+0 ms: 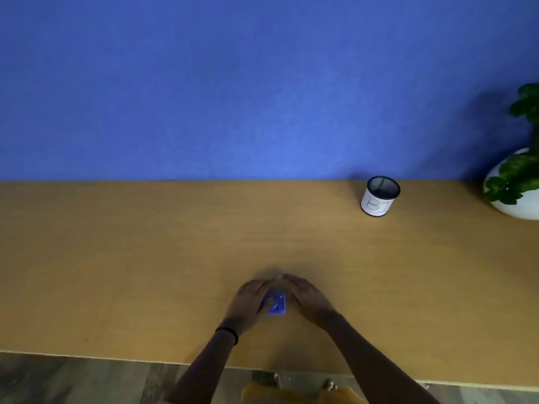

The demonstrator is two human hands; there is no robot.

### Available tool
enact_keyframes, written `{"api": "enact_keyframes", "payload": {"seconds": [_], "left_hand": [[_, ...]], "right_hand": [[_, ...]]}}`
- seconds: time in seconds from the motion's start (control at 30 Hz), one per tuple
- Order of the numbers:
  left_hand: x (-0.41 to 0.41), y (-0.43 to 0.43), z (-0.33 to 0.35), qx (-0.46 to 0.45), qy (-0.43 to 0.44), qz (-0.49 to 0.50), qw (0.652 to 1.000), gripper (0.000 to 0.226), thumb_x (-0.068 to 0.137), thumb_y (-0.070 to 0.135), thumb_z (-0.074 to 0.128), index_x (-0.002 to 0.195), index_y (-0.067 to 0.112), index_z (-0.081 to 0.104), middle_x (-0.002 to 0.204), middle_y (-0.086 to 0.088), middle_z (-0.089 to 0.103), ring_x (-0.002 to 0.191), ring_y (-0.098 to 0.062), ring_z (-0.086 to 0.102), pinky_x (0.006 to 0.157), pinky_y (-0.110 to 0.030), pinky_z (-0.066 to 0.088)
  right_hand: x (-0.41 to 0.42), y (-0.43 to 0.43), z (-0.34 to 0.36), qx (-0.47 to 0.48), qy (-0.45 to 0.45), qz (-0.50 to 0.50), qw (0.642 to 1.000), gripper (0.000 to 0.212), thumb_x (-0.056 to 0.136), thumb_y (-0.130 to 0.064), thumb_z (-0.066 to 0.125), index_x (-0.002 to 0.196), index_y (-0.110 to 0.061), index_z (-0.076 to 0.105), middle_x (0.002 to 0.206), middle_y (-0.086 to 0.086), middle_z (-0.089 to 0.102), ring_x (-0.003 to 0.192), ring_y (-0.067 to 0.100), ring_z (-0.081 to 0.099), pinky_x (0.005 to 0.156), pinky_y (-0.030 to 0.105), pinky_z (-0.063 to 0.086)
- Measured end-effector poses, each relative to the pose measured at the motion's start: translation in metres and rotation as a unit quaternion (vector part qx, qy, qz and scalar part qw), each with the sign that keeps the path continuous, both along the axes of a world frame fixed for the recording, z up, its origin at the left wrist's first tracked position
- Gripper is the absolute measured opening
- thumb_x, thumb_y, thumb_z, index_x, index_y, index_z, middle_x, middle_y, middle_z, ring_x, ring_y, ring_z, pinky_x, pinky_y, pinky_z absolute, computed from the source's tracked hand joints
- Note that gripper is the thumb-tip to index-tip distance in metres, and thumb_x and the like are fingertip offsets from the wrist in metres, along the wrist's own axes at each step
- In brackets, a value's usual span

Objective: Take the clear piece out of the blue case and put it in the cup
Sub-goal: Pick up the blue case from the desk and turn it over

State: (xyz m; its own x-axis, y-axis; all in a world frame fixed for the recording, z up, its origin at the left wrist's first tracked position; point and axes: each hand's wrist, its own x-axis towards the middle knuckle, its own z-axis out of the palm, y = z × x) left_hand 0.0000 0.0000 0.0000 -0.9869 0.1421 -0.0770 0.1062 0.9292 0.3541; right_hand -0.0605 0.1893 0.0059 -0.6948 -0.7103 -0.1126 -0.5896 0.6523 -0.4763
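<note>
Right btw both hands' fingers: blue case

A: Both hands cover most of the blue case; is the clear piece inside?

B: Too blurred to tell. Far right of the grip, the plant is cut by the edge.
</note>
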Motion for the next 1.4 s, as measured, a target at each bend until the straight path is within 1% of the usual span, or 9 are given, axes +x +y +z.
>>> {"api": "enact_keyframes", "payload": {"seconds": [0.13,0.27,0.37,0.47,0.6,0.87,0.97,1.17,1.4], "left_hand": [[0.016,-0.001,-0.008,0.011,-0.014,0.015,1.0,0.047,0.092,0.042,0.04,0.131,0.018,0.051,0.133,-0.001,0.055,0.124,-0.019,0.051,0.107,-0.031,0.037],[0.022,0.001,-0.013,0.003,-0.025,0.011,1.0,0.051,0.092,0.038,0.043,0.139,0.018,0.04,0.145,0.0,0.042,0.136,-0.017,0.035,0.115,-0.03,0.025],[0.024,0.004,-0.014,0.0,-0.029,0.01,1.0,0.053,0.091,0.028,0.049,0.141,0.018,0.036,0.148,0.001,0.038,0.139,-0.016,0.031,0.117,-0.03,0.023],[0.019,0.004,-0.012,0.002,-0.001,0.019,1.0,0.057,0.075,0.013,0.069,0.129,0.014,0.053,0.134,-0.001,0.057,0.127,-0.015,0.051,0.107,-0.03,0.041],[0.013,0.006,-0.006,-0.043,-0.009,-0.008,0.999,0.066,0.033,0.021,0.093,0.096,0.02,0.075,0.099,0.012,0.075,0.091,-0.004,0.07,0.072,-0.016,0.058],[0.006,0.007,-0.006,-0.068,0.0,-0.026,0.997,0.069,0.031,0.021,0.094,0.097,0.024,0.074,0.098,0.015,0.075,0.094,-0.003,0.07,0.072,-0.016,0.058],[0.0,0.007,0.001,-0.074,0.021,-0.038,0.996,0.068,0.035,0.018,0.094,0.1,0.023,0.073,0.099,0.013,0.075,0.095,-0.006,0.07,0.071,-0.019,0.059],[-0.024,0.008,0.023,-0.084,0.063,-0.045,0.993,0.063,0.041,0.016,0.091,0.101,0.024,0.072,0.098,0.012,0.075,0.094,-0.007,0.07,0.075,-0.021,0.059],[-0.058,0.02,0.04,-0.098,0.1,-0.062,0.988,0.063,0.04,0.013,0.091,0.099,0.025,0.072,0.097,0.012,0.075,0.094,-0.009,0.07,0.075,-0.022,0.059]], "right_hand": [[0.01,-0.002,-0.003,0.01,0.029,0.031,0.999,0.048,0.093,-0.019,0.049,0.139,-0.007,0.041,0.144,0.012,0.047,0.133,0.021,0.044,0.113,0.03,0.03],[0.015,-0.003,-0.01,0.021,0.077,0.033,0.996,0.054,0.059,-0.028,0.086,0.108,-0.013,0.07,0.11,-0.001,0.073,0.099,0.011,0.069,0.083,0.025,0.057],[0.012,-0.003,-0.017,0.033,0.048,0.039,0.998,0.05,0.088,-0.02,0.057,0.136,-0.008,0.046,0.143,0.008,0.048,0.132,0.018,0.046,0.112,0.031,0.035],[0.011,-0.004,-0.02,0.043,0.021,0.026,0.999,0.049,0.098,-0.017,0.034,0.146,-0.011,0.027,0.156,0.005,0.026,0.144,0.017,0.023,0.12,0.031,0.014],[0.008,-0.007,-0.019,0.029,-0.002,-0.007,1.0,0.047,0.097,-0.017,0.035,0.144,-0.014,0.033,0.153,0.003,0.033,0.14,0.014,0.03,0.117,0.024,0.018],[-0.007,-0.019,-0.008,-0.079,-0.115,-0.094,0.986,0.034,0.088,-0.005,0.044,0.114,-0.009,0.065,0.124,0.01,0.065,0.116,0.02,0.058,0.1,0.026,0.042],[-0.012,-0.021,-0.004,-0.115,-0.153,-0.134,0.972,0.03,0.086,-0.003,0.046,0.103,-0.008,0.07,0.11,0.01,0.071,0.102,0.019,0.065,0.085,0.013,0.045],[-0.029,-0.02,0.002,-0.204,-0.234,-0.233,0.922,0.026,0.091,0.003,0.044,0.105,0.006,0.066,0.097,0.022,0.069,0.079,0.02,0.064,0.074,0.024,0.048],[-0.05,-0.014,0.016,-0.316,-0.397,-0.391,0.768,0.028,0.097,-0.001,0.039,0.111,0.012,0.059,0.095,0.017,0.061,0.052,0.004,0.063,0.047,0.015,0.053]]}}
